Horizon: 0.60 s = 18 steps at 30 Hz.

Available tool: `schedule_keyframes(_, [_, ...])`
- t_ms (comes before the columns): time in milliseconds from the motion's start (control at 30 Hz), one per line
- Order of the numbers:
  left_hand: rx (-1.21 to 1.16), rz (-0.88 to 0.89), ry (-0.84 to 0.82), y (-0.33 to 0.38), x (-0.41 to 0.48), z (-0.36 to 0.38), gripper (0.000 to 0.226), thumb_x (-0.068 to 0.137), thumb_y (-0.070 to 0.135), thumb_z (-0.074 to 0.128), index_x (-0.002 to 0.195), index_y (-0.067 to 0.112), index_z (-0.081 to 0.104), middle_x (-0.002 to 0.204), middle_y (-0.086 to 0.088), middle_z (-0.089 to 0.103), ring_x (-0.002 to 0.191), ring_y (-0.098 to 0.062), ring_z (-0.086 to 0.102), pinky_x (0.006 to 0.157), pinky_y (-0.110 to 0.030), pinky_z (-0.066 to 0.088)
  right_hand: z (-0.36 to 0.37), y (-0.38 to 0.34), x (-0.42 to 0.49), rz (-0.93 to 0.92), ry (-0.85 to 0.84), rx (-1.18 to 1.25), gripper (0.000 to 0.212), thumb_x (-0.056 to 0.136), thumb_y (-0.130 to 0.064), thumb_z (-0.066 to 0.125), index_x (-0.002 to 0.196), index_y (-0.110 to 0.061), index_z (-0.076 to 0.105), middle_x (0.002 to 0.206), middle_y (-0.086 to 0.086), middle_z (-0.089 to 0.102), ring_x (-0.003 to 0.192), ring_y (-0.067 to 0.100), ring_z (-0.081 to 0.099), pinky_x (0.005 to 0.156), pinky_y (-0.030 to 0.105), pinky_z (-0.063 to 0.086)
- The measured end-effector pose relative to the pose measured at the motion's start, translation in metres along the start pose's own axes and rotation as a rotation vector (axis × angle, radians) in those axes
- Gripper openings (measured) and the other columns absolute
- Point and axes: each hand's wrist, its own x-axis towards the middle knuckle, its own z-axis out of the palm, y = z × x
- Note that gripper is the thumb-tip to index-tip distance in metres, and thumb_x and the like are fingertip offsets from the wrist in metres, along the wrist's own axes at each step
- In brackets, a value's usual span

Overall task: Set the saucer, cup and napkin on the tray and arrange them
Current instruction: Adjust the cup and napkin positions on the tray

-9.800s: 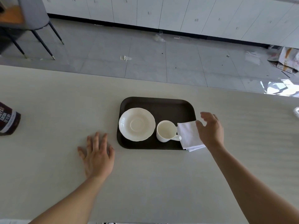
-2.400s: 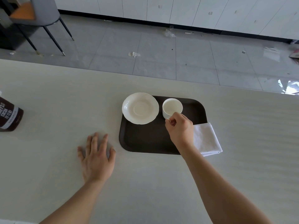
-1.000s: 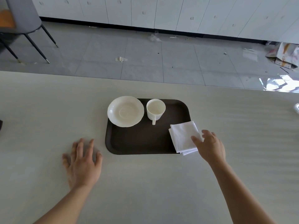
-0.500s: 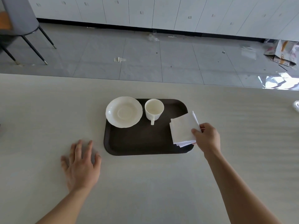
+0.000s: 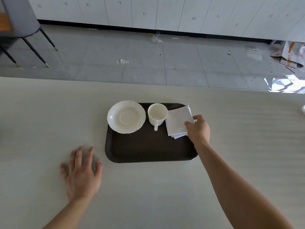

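A grey chair (image 5: 19,19) and torn cardboard (image 5: 290,55) flank the littered floor (image 5: 148,63).

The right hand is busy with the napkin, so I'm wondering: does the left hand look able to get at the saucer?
Probably yes. The left hand lies flat and empty on the table, and only bare tabletop and the tray's left edge separate it from the saucer; nothing stands between.

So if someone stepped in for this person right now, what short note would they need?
Left hand: flat on the pale table, empty.
Right hand: pinching the folded white napkin at the dark brown tray's far right corner.
White scalloped saucer far left, overhanging the rim; white cup beside it, handle toward the person.
Done: all three on the tray.
Left: release the napkin, tidy.
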Motion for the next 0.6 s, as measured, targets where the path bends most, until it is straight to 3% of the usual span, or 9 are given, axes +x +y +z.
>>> schedule_keyframes(133, [-0.025, -0.003, 0.018, 0.001, -0.001, 0.000, 0.063, 0.085, 0.049, 0.033, 0.142, 0.027, 0.047, 0.156, -0.009, 0.037, 0.148, -0.027, 0.025, 0.117, -0.055, 0.012, -0.003, 0.007, 0.000, -0.097, 0.006, -0.202, 0.023, 0.082, -0.030, 0.060, 0.103, -0.020, 0.058, 0.085, -0.002, 0.062, 0.076, 0.025, 0.054, 0.064, 0.031, 0.039])
schedule_keyframes(200, [-0.026, 0.000, 0.023, 0.001, 0.000, 0.000, 0.063, 0.085, 0.049, 0.033, 0.142, 0.028, 0.048, 0.155, -0.009, 0.037, 0.147, -0.027, 0.025, 0.117, -0.056, 0.012, -0.003, 0.013, 0.001, -0.128, 0.015, -0.246, 0.019, 0.082, -0.027, 0.060, 0.099, -0.017, 0.061, 0.090, 0.002, 0.065, 0.075, 0.025, 0.052, 0.065, 0.031, 0.038])
schedule_keyframes(400, [0.003, 0.003, 0.014, -0.001, 0.001, 0.002, 0.064, 0.085, 0.050, 0.031, 0.142, 0.028, 0.047, 0.155, -0.009, 0.037, 0.147, -0.027, 0.026, 0.116, -0.057, 0.014, 0.001, 0.010, 0.003, -0.213, -0.018, -0.327, 0.027, 0.086, -0.018, 0.057, 0.111, -0.013, 0.063, 0.106, 0.007, 0.064, 0.080, 0.026, 0.051, 0.069, 0.030, 0.037])
schedule_keyframes(500, [0.007, 0.005, 0.009, -0.001, 0.002, 0.002, 0.064, 0.085, 0.051, 0.030, 0.142, 0.028, 0.046, 0.155, -0.008, 0.037, 0.146, -0.027, 0.025, 0.116, -0.057, 0.015, -0.004, 0.010, 0.002, -0.262, 0.011, -0.387, 0.031, 0.088, -0.022, 0.058, 0.119, -0.018, 0.063, 0.118, 0.003, 0.060, 0.099, 0.029, 0.058, 0.070, 0.030, 0.039])
schedule_keyframes(600, [0.006, 0.003, 0.006, -0.001, 0.001, 0.002, 0.064, 0.085, 0.051, 0.031, 0.142, 0.028, 0.047, 0.155, -0.009, 0.037, 0.146, -0.027, 0.026, 0.116, -0.057, 0.015, -0.008, 0.014, -0.006, -0.408, -0.021, -0.368, 0.035, 0.086, -0.035, 0.069, 0.119, -0.023, 0.065, 0.122, -0.003, 0.061, 0.114, 0.024, 0.051, 0.075, 0.032, 0.043])
